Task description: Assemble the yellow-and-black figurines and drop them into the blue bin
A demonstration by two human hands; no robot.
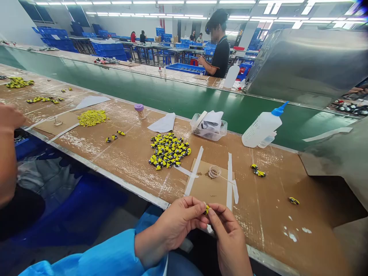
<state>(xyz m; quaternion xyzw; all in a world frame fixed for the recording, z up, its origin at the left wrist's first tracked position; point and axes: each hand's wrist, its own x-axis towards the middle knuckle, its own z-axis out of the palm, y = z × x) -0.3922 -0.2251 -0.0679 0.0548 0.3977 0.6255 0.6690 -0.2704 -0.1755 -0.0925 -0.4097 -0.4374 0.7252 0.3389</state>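
Between my two hands, over the table's front edge, is a small yellow and black piece [207, 209]. My left hand [184, 216] pinches it between thumb and fingers. The thumb and forefinger of my right hand [227, 226] close on its other side; the fingers cover much of it. Just beyond my hands, a taped cardboard square [198, 184] bears a small round clear dish [214, 172] with a thin stick [227, 179] leaning out of it. A heap of similar yellow and black pieces [169, 150] lies further left. A few more pieces [258, 171] lie to the right.
At the back of the table stand a squeeze bottle with a blue tip [261, 129], a clear plastic box [211, 134] and a purple-lidded jar [140, 111]. Beyond runs a green conveyor belt [184, 103]. A neighbour's arm [8, 153] is at left; another person [220, 50] stands across.
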